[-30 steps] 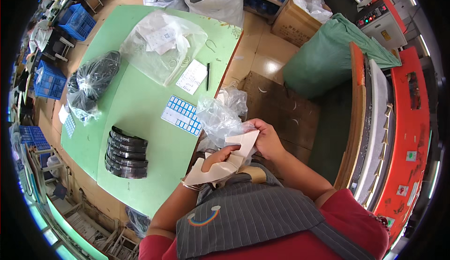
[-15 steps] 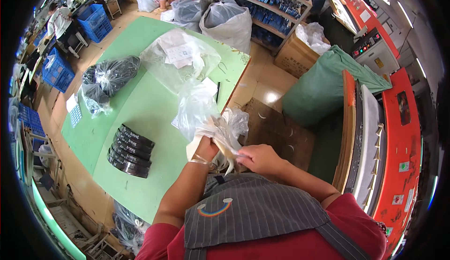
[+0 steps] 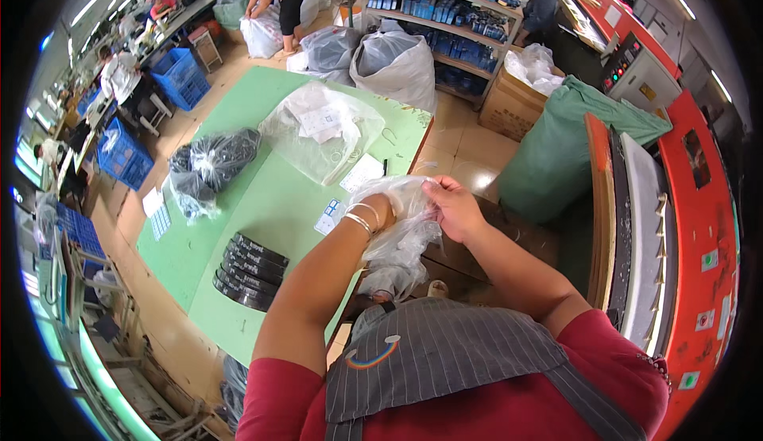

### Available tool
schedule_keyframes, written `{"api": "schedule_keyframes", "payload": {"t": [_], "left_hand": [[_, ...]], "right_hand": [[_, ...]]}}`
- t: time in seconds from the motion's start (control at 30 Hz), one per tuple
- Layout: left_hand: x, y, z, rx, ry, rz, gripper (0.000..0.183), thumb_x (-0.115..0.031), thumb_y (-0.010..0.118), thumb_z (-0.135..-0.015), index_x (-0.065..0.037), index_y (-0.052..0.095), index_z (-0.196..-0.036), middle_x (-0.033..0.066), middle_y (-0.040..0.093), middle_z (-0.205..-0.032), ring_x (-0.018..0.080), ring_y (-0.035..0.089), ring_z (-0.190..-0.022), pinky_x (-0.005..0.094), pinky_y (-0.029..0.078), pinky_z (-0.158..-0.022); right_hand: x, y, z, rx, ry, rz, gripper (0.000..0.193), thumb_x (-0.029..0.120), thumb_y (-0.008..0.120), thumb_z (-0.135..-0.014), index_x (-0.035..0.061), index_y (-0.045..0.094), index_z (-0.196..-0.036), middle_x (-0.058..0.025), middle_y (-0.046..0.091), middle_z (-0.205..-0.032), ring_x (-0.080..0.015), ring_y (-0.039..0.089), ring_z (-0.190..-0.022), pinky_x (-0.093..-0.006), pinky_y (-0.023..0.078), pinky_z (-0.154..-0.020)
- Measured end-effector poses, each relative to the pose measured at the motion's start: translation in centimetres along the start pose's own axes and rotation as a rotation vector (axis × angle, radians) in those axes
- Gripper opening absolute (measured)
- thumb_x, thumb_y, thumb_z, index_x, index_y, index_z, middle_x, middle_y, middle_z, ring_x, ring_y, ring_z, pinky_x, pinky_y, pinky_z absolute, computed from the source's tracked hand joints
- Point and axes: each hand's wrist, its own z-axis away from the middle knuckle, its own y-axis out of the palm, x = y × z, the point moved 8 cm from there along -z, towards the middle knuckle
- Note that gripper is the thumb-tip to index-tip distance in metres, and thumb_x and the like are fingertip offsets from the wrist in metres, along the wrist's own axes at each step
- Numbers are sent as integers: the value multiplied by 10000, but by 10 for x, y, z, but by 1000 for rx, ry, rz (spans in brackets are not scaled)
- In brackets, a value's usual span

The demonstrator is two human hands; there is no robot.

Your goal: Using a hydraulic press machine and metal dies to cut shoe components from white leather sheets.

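Observation:
Over the right edge of the green table, a clear plastic bag hangs crumpled between my hands. My left hand, with pale bangles at the wrist, reaches into or behind the bag's upper part; its fingers are hidden by the film. On the other side, my right hand pinches the bag's upper edge between thumb and fingers. Near my left forearm lies a row of black curved strips with pale handwriting. A white card with blue print and a paper sheet rest beyond my left wrist.
Farther up the table are an open clear bag holding papers and a bagged dark bundle. A green sack and red machine stand at right. Behind are shelves, a carton and co-workers.
Both hands have moved up and away from my body. The cream-coloured pieces seen in my left hand are now hidden. The bag has shifted off the tabletop and hangs lower; my view has tilted upward.

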Motion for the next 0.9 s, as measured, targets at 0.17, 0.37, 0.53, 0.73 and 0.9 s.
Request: {"api": "schedule_keyframes", "payload": {"t": [0.17,0.37,0.53,0.73,0.9], "left_hand": [[-34,-15,-24,348,120,-406,375,-357,549,-817,-41,667,-979,141,648,-1017,315,608,-960,385,452,-867],[-55,-94,0,72,196,-437,579,-530,317,-904,-86,687,-929,142,661,-915,328,583,-980,394,395,-938],[-117,-156,62,-98,524,-456,491,-525,459,-862,-87,680,-888,119,647,-752,320,589,-864,402,426,-858],[-124,-136,77,145,796,-76,402,-452,683,-715,-63,643,-807,99,562,-612,310,544,-688,406,432,-662],[-44,-20,-9,172,476,-149,556,-550,543,-799,-2,635,-767,161,610,-678,344,588,-669,415,459,-663]], "right_hand": [[15,5,11,89,56,150,115,187,629,-851,83,588,-877,27,509,-621,-68,414,-421,-244,366,-371],[116,-69,20,-87,-179,224,136,214,611,-869,80,592,-876,28,497,-617,-53,390,-439,-224,326,-369],[162,-91,60,-179,-270,549,110,208,585,-880,99,598,-883,45,482,-622,-34,385,-471,-211,308,-367],[169,-94,64,-152,-595,1083,240,289,622,-832,67,625,-923,-83,604,-749,-180,557,-666,-316,463,-621],[82,-85,22,105,-80,1343,267,298,658,-795,67,643,-929,-118,629,-836,-211,586,-763,-337,457,-701]]}}
